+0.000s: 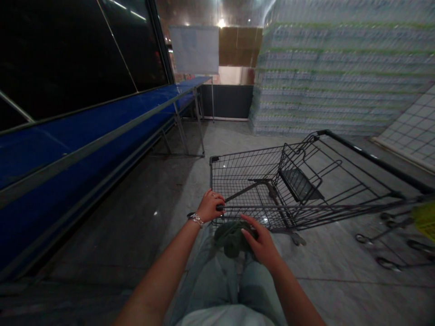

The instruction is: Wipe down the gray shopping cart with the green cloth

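White shirt hem [224, 318] and pale jeans [217, 283] are filling bottom ctr. Just above them, right hand [260, 242] is lying open on a green cloth bundle [234, 239], fingers apart, fingertips near the cart handle [254, 207] but not gripping it; can't tell what's bearing the bundle. Left hand [210, 206] is clamped around the handle, w/ a silver bracelet [196, 220] on the wrist. Wire shopping cart [248, 181] is extending ahead, lower ctr to right, w/ a folding seat [299, 183] inside. Wheeled wire rack [390, 237] is sitting at lower right, beside the cart. Blue counter [78, 136] is running along the left side, under dark windows [68, 50]. Shrink-wrapped bottle stacks [340, 68] are rising upper right in the bg, tiled wall [413, 127] just beside them.
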A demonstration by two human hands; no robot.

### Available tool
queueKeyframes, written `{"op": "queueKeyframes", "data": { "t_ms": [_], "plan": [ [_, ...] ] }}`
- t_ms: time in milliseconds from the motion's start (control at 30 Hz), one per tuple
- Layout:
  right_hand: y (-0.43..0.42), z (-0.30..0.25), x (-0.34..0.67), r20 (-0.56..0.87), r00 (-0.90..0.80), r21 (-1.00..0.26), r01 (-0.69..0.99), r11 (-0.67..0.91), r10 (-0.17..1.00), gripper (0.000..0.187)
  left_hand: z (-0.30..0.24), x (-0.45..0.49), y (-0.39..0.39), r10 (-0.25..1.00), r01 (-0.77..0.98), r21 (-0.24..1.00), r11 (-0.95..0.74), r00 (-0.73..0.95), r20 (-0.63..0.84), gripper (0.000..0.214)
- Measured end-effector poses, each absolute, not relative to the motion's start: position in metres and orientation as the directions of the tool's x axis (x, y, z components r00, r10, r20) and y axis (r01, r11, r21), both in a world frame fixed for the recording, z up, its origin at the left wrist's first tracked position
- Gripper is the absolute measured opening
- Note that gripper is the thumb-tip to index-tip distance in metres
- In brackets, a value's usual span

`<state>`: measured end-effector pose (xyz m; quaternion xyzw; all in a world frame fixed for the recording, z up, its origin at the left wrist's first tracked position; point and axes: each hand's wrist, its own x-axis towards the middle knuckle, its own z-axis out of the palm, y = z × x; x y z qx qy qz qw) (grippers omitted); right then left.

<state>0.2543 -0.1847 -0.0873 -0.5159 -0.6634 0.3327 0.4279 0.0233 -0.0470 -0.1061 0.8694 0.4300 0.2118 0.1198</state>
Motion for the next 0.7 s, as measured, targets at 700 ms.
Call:
{"op": "queueKeyframes", "data": {
  "t_ms": [700],
  "plan": [
    [-0.046,-0.015,0.254,0.162,-0.459,-0.17,0.859,0.482,0.874,0.034,-0.106,0.025,-0.047,0.796,0.695,0.389,-0.605,0.535,0.281,0.022]
  ]
}}
